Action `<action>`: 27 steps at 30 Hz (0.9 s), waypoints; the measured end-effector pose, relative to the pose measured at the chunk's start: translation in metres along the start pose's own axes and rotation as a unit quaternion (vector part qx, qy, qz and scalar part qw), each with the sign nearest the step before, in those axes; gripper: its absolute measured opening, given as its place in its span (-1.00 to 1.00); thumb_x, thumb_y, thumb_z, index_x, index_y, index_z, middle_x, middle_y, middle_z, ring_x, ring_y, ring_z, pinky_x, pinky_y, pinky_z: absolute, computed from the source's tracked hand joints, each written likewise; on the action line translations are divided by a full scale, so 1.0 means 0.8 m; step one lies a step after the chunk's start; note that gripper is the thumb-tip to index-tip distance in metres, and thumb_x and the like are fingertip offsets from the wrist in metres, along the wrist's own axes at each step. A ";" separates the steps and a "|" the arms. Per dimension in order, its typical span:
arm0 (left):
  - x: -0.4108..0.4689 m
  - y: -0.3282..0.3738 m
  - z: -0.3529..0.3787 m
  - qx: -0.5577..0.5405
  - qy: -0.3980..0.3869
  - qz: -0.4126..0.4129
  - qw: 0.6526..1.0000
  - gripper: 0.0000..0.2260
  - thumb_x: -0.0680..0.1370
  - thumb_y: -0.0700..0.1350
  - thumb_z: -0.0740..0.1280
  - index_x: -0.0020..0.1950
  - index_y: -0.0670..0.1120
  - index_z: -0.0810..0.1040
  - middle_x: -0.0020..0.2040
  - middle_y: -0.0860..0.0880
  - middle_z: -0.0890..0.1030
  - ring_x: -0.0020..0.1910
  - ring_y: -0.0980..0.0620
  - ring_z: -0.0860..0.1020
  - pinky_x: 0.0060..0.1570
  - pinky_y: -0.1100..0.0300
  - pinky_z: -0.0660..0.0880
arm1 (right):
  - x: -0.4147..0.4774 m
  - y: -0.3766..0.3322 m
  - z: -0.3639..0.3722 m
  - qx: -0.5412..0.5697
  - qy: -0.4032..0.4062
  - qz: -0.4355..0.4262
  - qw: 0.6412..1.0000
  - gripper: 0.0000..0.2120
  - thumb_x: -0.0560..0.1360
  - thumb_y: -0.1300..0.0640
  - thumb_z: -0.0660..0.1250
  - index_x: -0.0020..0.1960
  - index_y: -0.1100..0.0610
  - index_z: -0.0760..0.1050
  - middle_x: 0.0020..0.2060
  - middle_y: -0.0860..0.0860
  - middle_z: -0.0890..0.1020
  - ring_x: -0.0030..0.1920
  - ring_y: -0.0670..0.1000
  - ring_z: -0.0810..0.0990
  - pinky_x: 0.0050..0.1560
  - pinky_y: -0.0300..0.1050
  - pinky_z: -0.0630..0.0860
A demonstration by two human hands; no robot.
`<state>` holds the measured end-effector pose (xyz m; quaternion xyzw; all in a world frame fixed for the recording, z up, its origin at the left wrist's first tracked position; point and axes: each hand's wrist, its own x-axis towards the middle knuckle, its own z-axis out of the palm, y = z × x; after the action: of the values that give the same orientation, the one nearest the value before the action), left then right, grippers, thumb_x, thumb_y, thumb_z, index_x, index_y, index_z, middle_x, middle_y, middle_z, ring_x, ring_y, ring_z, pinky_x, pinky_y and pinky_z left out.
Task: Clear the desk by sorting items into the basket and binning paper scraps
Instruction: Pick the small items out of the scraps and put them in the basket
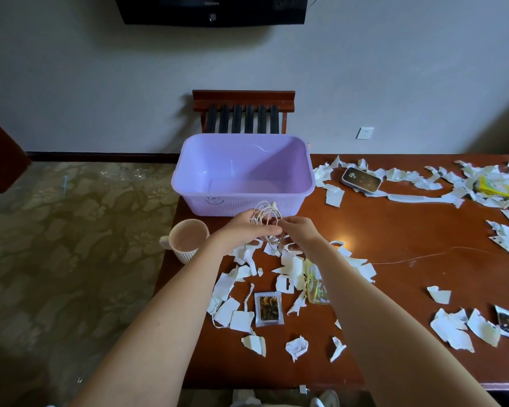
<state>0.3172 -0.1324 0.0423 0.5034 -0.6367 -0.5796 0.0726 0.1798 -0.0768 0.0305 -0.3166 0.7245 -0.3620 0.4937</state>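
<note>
A lilac plastic basket (185, 183) stands at the desk's far left corner, with nothing visible inside. Just in front of it, above the desk, both my hands hold a coiled thin white cable (267, 214). My left hand (249, 230) grips the coil from the left, and my right hand (301, 230) pinches it from the right. A loose end of the cable trails right across the wood (423, 255). Torn white paper scraps (290, 264) lie under and in front of my hands, and more scraps (453, 330) lie at the right.
A beige ribbed mug (185, 242) stands at the left desk edge. A phone (361, 180) lies right of the basket. A small clear packet (269, 309), a second packet (316, 289), a white comb (409, 198) and a yellow item (492, 188) lie among the scraps.
</note>
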 end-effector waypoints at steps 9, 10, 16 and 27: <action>-0.010 0.017 -0.023 -0.003 0.034 0.056 0.998 -0.78 0.43 -0.28 0.38 0.01 -0.04 0.56 -0.06 -0.12 0.64 -0.04 -0.07 0.63 0.06 0.01 0.59 | -0.002 -0.027 0.005 0.056 -0.032 -0.006 0.998 -0.89 0.52 0.21 0.28 -0.13 0.24 0.53 -0.25 0.20 0.53 -0.44 0.01 0.42 -0.46 -0.26 0.40; -0.011 0.019 -0.028 -0.003 0.047 0.069 0.997 -0.79 0.43 -0.28 0.38 0.00 -0.04 0.57 -0.09 -0.11 0.63 -0.05 -0.07 0.63 0.05 0.00 0.59 | -0.003 -0.033 0.005 0.062 -0.041 -0.007 0.997 -0.89 0.51 0.21 0.28 -0.13 0.25 0.52 -0.26 0.20 0.52 -0.44 0.03 0.42 -0.47 -0.25 0.40; -0.013 0.046 -0.056 -0.033 0.136 0.113 0.984 -0.84 0.42 -0.25 0.40 -0.08 -0.02 0.59 -0.11 -0.08 0.63 -0.07 -0.08 0.65 0.02 0.06 0.60 | -0.005 -0.077 0.016 0.089 -0.027 -0.034 0.995 -0.87 0.50 0.16 0.29 -0.12 0.21 0.56 -0.25 0.09 0.54 -0.38 0.03 0.44 -0.35 -0.21 0.45; 0.008 0.074 -0.096 -0.048 0.197 0.139 0.969 -0.86 0.48 -0.28 0.38 -0.02 -0.09 0.54 -0.11 -0.10 0.59 -0.08 -0.10 0.58 0.04 0.00 0.58 | 0.027 -0.145 0.026 0.191 -0.038 -0.051 0.980 -0.86 0.57 0.16 0.23 -0.05 0.23 0.48 -0.18 0.06 0.51 -0.22 0.04 0.54 -0.09 -0.10 0.54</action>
<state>0.3329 -0.1988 0.1113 0.5099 -0.6451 -0.4832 0.3006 0.2045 -0.1615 0.1118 -0.2664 0.6060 -0.5057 0.5532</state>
